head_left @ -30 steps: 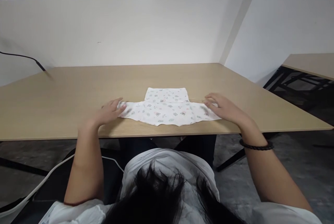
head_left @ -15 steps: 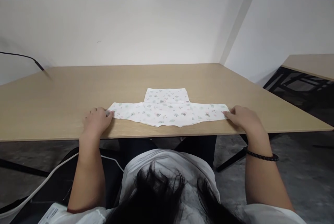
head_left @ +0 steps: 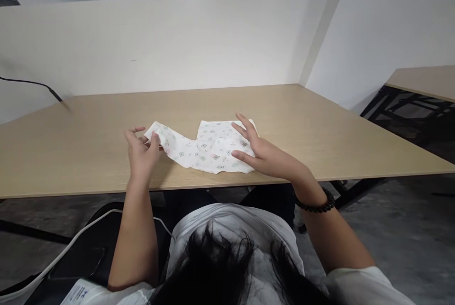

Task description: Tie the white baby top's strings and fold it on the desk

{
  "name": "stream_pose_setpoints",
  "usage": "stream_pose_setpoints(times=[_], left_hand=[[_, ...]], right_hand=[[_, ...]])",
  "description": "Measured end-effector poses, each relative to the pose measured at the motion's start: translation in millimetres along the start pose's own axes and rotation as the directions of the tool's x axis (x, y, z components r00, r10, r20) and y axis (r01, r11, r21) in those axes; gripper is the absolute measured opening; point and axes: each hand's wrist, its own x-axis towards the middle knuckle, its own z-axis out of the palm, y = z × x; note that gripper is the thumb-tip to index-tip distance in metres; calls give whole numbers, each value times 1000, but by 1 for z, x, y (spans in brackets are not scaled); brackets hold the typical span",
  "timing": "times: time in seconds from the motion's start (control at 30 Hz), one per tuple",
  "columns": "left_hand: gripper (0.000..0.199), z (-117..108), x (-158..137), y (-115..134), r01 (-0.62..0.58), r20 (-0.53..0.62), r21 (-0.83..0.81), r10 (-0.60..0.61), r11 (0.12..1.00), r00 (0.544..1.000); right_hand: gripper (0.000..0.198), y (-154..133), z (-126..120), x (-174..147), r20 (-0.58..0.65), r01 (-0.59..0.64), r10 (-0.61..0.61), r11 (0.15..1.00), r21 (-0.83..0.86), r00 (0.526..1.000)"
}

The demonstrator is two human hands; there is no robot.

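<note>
A small white baby shirt [head_left: 209, 151], printed with little flowers and leaves, lies on the wooden table near its front edge. Its left sleeve is lifted off the tabletop at the cuff, pinched between the thumb and fingers of my left hand [head_left: 142, 148]. The right sleeve no longer sticks out sideways; it appears folded in over the body of the shirt. Over that right side is my right hand [head_left: 254, 146], fingers spread and holding nothing. Whether its fingers touch the cloth I cannot tell. The hand covers part of the shirt's right edge.
A white wall [head_left: 199, 44] rises behind the table [head_left: 106, 120]. At the far left a black cable [head_left: 35, 82] comes down to the tabletop. A second table [head_left: 423, 79] stands to the right. A white cord [head_left: 67, 248] runs past a black chair [head_left: 81, 248] on my left.
The right sleeve went from stretched out to folded inward. My right hand let go and moved left over the shirt. My left hand raised the left cuff, bending that sleeve upward.
</note>
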Motion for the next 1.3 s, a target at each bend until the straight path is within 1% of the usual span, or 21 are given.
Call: stream_pose_setpoints(times=[0.1, 0.17, 0.27, 0.3, 0.33, 0.37, 0.4, 0.43, 0.47, 0.5, 0.53, 0.57, 0.6, 0.73, 0.8, 0.87, 1.0, 1.1, 1.17, 1.23, 1.3], left_hand=[[35, 12, -5, 14, -55, -12, -79, 54, 995, 998], [34, 25, -12, 27, -111, -31, -124, 108, 986, 994], [33, 55, -30, 50, -214, -41, -144, 210, 966, 977], [34, 66, -37, 58, -238, -10, -147, 239, 960, 971], [36, 76, -44, 66, -255, 61, -154, 267, 955, 962], [39, 84, -52, 72, -274, 200, -153, 301, 949, 932], [45, 90, -59, 78, -303, 363, -135, 332, 943, 871], [53, 93, -65, 81, -353, 512, -103, 354, 930, 783], [60, 94, -71, 83, -416, 636, -72, 363, 906, 681], [64, 92, -75, 83, -482, 724, -37, 356, 875, 591], [67, 88, -78, 82, -541, 779, 5, 336, 841, 530], [68, 82, -79, 79, -587, 812, 59, 303, 808, 498], [68, 76, -81, 75, -619, 835, 123, 257, 776, 487], [68, 52, -83, 60, -661, 867, 358, 28, 660, 498], [69, 43, -84, 55, -652, 857, 413, -30, 636, 515], [73, 36, -84, 51, -630, 844, 440, -55, 640, 533], [71, 26, -82, 44, -598, 824, 453, -55, 661, 564], [65, 24, -80, 42, -591, 784, 473, -5, 654, 621], [68, 26, -79, 42, -596, 753, 474, 53, 648, 656], [76, 31, -77, 42, -614, 753, 451, 93, 648, 651], [80, 34, -77, 40, -613, 783, 439, 55, 657, 620]], right_hand=[[70, 17, 10, -14, -54, -142, 139, 988, -55, 989], [61, 32, 17, -24, -25, -207, 206, 970, -128, 978], [50, 48, 28, -35, 74, -183, 201, 963, -196, 977], [49, 52, 31, -37, 81, -174, 193, 964, -199, 978], [48, 54, 33, -40, 74, -172, 189, 966, -195, 979], [47, 56, 34, -42, 56, -174, 188, 967, -186, 981], [46, 57, 34, -45, 37, -177, 186, 969, -173, 982], [44, 58, 33, -47, 18, -175, 180, 971, -160, 984], [43, 59, 33, -49, 0, -168, 170, 975, -147, 985], [41, 60, 31, -51, -20, -160, 158, 978, -133, 987], [38, 60, 30, -53, -44, -150, 146, 982, -118, 988], [34, 61, 29, -55, -69, -140, 133, 985, -101, 989], [30, 61, 28, -56, -95, -132, 124, 988, -84, 988], [22, 61, 24, -58, -190, -132, 117, 989, -71, 975], [21, 61, 24, -59, -238, -142, 116, 985, -96, 964], [20, 62, 24, -61, -273, -141, 105, 984, -113, 956], [17, 67, 26, -69, -313, -136, 94, 984, -117, 945], [16, 68, 26, -74, -324, -139, 89, 981, -134, 942], [16, 65, 24, -75, -297, -132, 82, 979, -153, 952], [14, 60, 23, -75, -277, -128, 75, 976, -178, 958], [18, 55, 22, -74, -262, -135, 79, 970, -202, 962]])
